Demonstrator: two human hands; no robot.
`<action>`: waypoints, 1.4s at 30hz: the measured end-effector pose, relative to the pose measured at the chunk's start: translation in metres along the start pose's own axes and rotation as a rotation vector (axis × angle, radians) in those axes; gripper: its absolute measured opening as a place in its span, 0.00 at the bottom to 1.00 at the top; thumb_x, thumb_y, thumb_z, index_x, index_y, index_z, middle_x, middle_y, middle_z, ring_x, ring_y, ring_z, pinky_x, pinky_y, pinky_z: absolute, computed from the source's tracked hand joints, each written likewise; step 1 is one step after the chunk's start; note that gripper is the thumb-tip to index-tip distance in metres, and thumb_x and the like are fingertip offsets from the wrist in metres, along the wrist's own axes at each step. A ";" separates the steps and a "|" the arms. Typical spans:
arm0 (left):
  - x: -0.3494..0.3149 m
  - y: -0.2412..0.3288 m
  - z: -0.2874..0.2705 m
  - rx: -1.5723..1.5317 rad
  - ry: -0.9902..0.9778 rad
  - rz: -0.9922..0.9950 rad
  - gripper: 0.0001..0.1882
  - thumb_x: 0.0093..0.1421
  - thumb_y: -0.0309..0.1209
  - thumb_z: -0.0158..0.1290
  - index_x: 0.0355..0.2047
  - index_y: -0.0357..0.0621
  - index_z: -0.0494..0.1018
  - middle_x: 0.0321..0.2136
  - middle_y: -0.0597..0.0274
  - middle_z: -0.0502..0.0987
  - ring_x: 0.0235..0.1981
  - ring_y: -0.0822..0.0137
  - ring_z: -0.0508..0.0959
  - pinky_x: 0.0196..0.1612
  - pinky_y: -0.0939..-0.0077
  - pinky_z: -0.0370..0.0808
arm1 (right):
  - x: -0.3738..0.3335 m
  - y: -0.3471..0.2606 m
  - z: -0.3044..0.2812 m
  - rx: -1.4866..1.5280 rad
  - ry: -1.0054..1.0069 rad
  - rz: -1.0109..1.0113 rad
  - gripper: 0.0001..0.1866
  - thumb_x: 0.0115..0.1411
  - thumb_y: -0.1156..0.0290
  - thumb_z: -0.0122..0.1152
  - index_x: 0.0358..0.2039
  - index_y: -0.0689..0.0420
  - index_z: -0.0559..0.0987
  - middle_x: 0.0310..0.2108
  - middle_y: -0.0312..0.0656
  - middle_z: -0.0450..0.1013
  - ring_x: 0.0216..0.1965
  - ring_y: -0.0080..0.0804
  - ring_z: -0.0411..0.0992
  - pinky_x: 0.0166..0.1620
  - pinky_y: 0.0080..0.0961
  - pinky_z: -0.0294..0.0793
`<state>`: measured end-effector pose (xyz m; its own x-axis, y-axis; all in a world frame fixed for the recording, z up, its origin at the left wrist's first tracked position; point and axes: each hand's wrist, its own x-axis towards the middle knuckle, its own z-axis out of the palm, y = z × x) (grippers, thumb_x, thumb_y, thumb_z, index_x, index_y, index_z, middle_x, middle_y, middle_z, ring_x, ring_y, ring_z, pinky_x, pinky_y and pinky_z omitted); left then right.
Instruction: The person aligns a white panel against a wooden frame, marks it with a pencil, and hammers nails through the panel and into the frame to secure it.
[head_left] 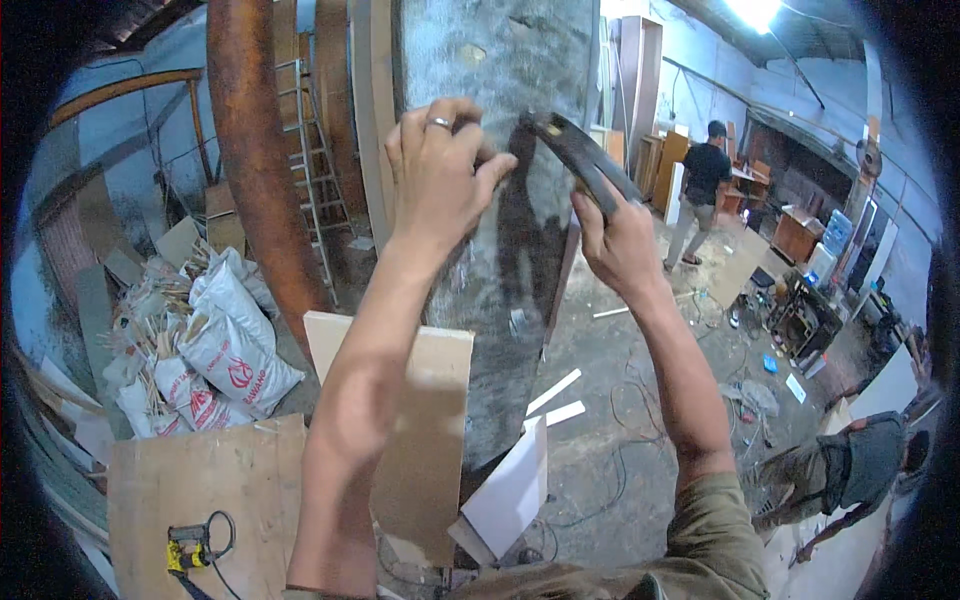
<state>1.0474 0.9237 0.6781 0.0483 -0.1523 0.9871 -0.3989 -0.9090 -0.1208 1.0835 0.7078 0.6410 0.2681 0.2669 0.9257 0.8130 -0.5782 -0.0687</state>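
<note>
A grey, mottled pillar (500, 60) stands upright in front of me. Close to its face is my left hand (435, 170), raised, with a ring on one finger. Its fingers are curled and the thumb points right; anything pinched in them is hidden or too small to make out. My right hand (615, 235) is wrapped round a dark, elongated hand tool (590, 160), whose exact kind does not show. The tool's far end tilts up and left toward the pillar, just right of my left hand. A dark shadow falls on the pillar between the hands.
White sacks (235, 330) of wood scraps lie at left, beside a rust-brown post (255, 150) and a ladder (315, 190). A yellow-black power tool (190, 550) rests on a wooden board (250, 460). Panels (425, 450) lean below. One person (705, 180) stands behind; another (860, 465) bends at right.
</note>
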 end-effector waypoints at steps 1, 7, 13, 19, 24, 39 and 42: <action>-0.001 0.000 -0.001 0.009 -0.018 -0.005 0.12 0.45 0.38 0.67 0.21 0.46 0.78 0.45 0.65 0.73 0.48 0.57 0.68 0.51 0.59 0.59 | -0.001 -0.008 -0.004 0.106 0.028 -0.002 0.13 0.61 0.67 0.53 0.45 0.55 0.73 0.24 0.58 0.73 0.29 0.62 0.73 0.31 0.53 0.70; 0.005 -0.004 -0.001 -0.004 0.033 0.003 0.11 0.45 0.36 0.66 0.21 0.46 0.77 0.44 0.64 0.73 0.48 0.56 0.68 0.51 0.59 0.59 | 0.007 -0.002 -0.004 -0.020 -0.084 0.026 0.12 0.59 0.70 0.53 0.43 0.56 0.72 0.24 0.57 0.72 0.29 0.61 0.73 0.31 0.52 0.71; 0.000 -0.002 -0.005 -0.002 0.004 0.009 0.10 0.45 0.36 0.66 0.21 0.46 0.77 0.44 0.64 0.73 0.48 0.57 0.68 0.51 0.60 0.60 | 0.005 -0.007 -0.003 0.025 -0.055 -0.038 0.12 0.60 0.68 0.53 0.44 0.55 0.70 0.23 0.57 0.72 0.28 0.61 0.73 0.31 0.53 0.70; 0.007 -0.003 -0.011 0.015 0.013 0.068 0.09 0.44 0.33 0.65 0.21 0.45 0.76 0.42 0.61 0.75 0.45 0.55 0.71 0.49 0.59 0.64 | 0.008 -0.014 -0.014 -0.006 -0.218 0.103 0.11 0.61 0.61 0.55 0.38 0.55 0.72 0.26 0.57 0.74 0.31 0.60 0.75 0.33 0.52 0.73; 0.005 -0.008 0.001 0.078 -0.003 0.103 0.06 0.44 0.27 0.62 0.21 0.43 0.75 0.40 0.57 0.78 0.43 0.54 0.75 0.47 0.61 0.68 | 0.007 -0.004 -0.001 0.036 -0.217 0.099 0.14 0.61 0.60 0.56 0.41 0.55 0.70 0.25 0.56 0.74 0.30 0.61 0.74 0.32 0.52 0.71; 0.003 -0.022 0.010 0.250 0.009 0.251 0.09 0.57 0.33 0.61 0.32 0.40 0.80 0.40 0.53 0.80 0.39 0.55 0.79 0.43 0.64 0.75 | -0.249 0.008 -0.050 0.274 -0.325 0.735 0.12 0.60 0.64 0.57 0.42 0.56 0.72 0.26 0.55 0.74 0.28 0.61 0.73 0.31 0.50 0.71; -0.005 -0.029 0.015 0.297 0.008 0.237 0.09 0.59 0.31 0.58 0.34 0.38 0.80 0.41 0.51 0.80 0.40 0.53 0.79 0.43 0.63 0.75 | -0.351 0.006 -0.075 0.274 -0.351 1.092 0.13 0.64 0.63 0.54 0.43 0.58 0.74 0.31 0.57 0.75 0.34 0.59 0.74 0.35 0.45 0.72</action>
<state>1.0724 0.9449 0.6755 -0.0216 -0.3702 0.9287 -0.1153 -0.9218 -0.3702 0.9556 0.5523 0.3432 0.9833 -0.0452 0.1762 0.1363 -0.4583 -0.8783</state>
